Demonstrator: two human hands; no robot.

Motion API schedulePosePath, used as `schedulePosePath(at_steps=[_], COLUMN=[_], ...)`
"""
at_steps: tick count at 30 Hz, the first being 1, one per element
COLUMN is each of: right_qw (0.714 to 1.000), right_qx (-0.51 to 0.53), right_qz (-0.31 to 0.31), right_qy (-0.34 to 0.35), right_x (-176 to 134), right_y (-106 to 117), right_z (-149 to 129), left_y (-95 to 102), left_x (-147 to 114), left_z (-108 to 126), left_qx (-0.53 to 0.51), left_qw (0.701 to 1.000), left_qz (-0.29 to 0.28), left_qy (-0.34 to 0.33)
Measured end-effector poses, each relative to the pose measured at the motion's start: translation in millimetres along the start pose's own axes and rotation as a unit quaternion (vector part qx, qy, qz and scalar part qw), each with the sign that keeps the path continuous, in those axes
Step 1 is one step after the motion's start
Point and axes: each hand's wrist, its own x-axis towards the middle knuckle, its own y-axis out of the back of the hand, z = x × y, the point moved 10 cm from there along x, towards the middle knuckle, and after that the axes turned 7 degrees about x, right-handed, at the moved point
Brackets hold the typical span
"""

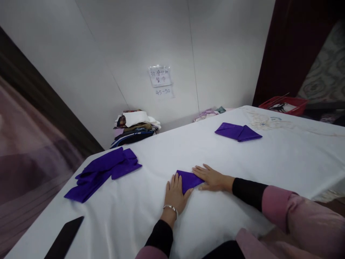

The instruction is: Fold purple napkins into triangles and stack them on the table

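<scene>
A folded purple cloth (pixel 188 181) lies flat on the white-covered table (pixel 151 201) in front of me. My left hand (pixel 176 196), with a silver bracelet at the wrist, rests flat over the cloth's left side, fingers stretched out. From the right, my right hand (pixel 210 178) presses flat on the cloth's right corner, its fingers extended. Neither hand grips anything. The palms hide both ends of the cloth. Farther back to the right is a second folded purple cloth (pixel 237 132), with a pointed end. Several loosely folded purple cloths (pixel 105 169) overlap at the left.
Behind the table stands a stack of folded garments (pixel 136 127), with more fabric (pixel 207 114) to its right. A red basket (pixel 285 105) sits at the far right, near pale tangled cords (pixel 264 120). A dark flat object (pixel 66 237) lies front left. Handwritten paper signs (pixel 161 77) hang on the wall.
</scene>
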Motion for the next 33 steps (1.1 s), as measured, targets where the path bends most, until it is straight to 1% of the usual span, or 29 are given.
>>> schedulePosePath(at_steps=[4,6,8,10,12,15,17,20,23,24,26,28,29,30,33], right_qw=[0.999,0.998,0.999,0.999,0.998,0.998,0.998,0.997,0.997,0.997,0.997,0.996,0.996,0.996,0.995], right_qx=[-0.003,-0.002,0.003,0.014,0.028,0.043,0.047,0.048,0.048,0.047,0.046,0.043,0.043,0.043,0.048], right_qz=[-0.005,0.015,0.039,0.039,0.022,0.008,0.011,0.018,0.025,0.029,0.033,0.035,0.036,0.037,0.046], right_qy=[-0.053,-0.059,-0.031,0.013,0.043,0.047,0.047,0.052,0.052,0.053,0.058,0.064,0.066,0.068,0.072], right_x=[-12.9,-9.2,3.4,20.6,35.8,46.9,46.8,43.8,43.1,43.2,43.4,43.4,43.3,43.2,42.9], right_y=[13.5,24.4,30.6,25.3,11.7,-6.8,-11.7,-12.0,-10.3,-9.8,-9.7,-10.4,-10.9,-11.5,-11.7], right_z=[13.1,6.1,-12.5,-34.2,-48.0,-48.1,-43.7,-40.7,-40.9,-41.4,-42.4,-42.6,-42.4,-42.1,-41.3], left_y=[-1.7,-2.1,-1.7,-1.2,-0.3,1.3,1.5,-3.3,-10.3,-10.9,-10.4,-10.6,-10.1,-9.5,-8.4], left_x=[0.8,1.0,1.1,0.9,0.5,0.0,0.2,2.5,8.4,11.1,16.5,21.2,23.7,26.4,35.1], left_z=[0.1,0.0,0.0,0.0,0.0,0.6,0.4,-5.3,-18.5,-25.5,-43.3,-59.0,-64.2,-67.4,-68.7], left_qx=[0.009,0.013,0.017,0.020,0.023,0.020,0.006,-0.047,-0.167,-0.222,-0.329,-0.390,-0.396,-0.387,-0.339], left_qw=[1.000,1.000,1.000,1.000,1.000,1.000,1.000,0.998,0.984,0.973,0.940,0.910,0.904,0.906,0.923], left_qz=[0.010,0.009,0.004,-0.005,-0.015,-0.021,-0.024,-0.040,-0.045,-0.033,0.008,0.038,0.045,0.042,-0.006], left_qy=[-0.004,-0.004,-0.002,0.000,0.003,0.005,0.006,0.013,0.030,0.044,0.088,0.135,0.154,0.168,0.183])
